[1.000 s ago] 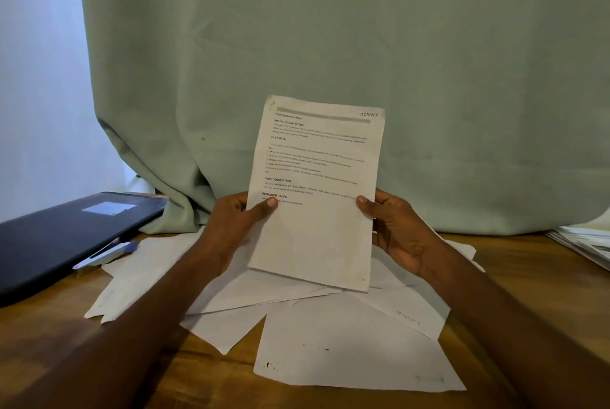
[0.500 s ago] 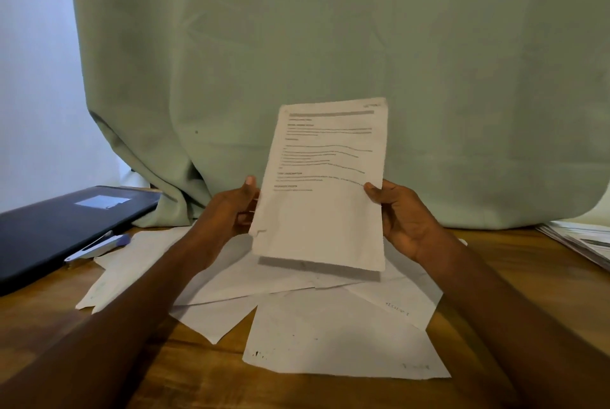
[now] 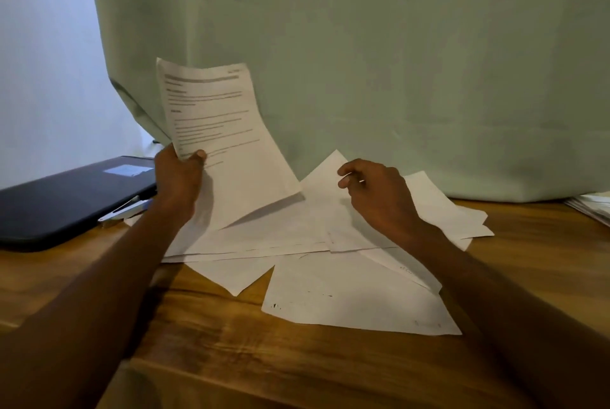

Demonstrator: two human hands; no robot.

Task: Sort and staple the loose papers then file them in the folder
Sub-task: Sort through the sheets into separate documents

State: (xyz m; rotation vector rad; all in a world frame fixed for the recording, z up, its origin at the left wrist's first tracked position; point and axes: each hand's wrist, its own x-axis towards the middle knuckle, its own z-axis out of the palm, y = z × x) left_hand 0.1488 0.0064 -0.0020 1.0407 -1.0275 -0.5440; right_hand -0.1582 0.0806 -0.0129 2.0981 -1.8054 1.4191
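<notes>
Only bare table edge (image 3: 297, 372) before loose papers (image 3: 356, 303)

Two bare forearms, no sleeves, left hand (image 3: 180, 177), right hand (image 3: 379, 191)

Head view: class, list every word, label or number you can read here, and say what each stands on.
None can be read.
Printed sheet held up in the left hand: lines of text, too blurred.
Loose papers on the table: faint marks near the edges, too small.
Pale label on the dark folder: nothing readable.
</notes>
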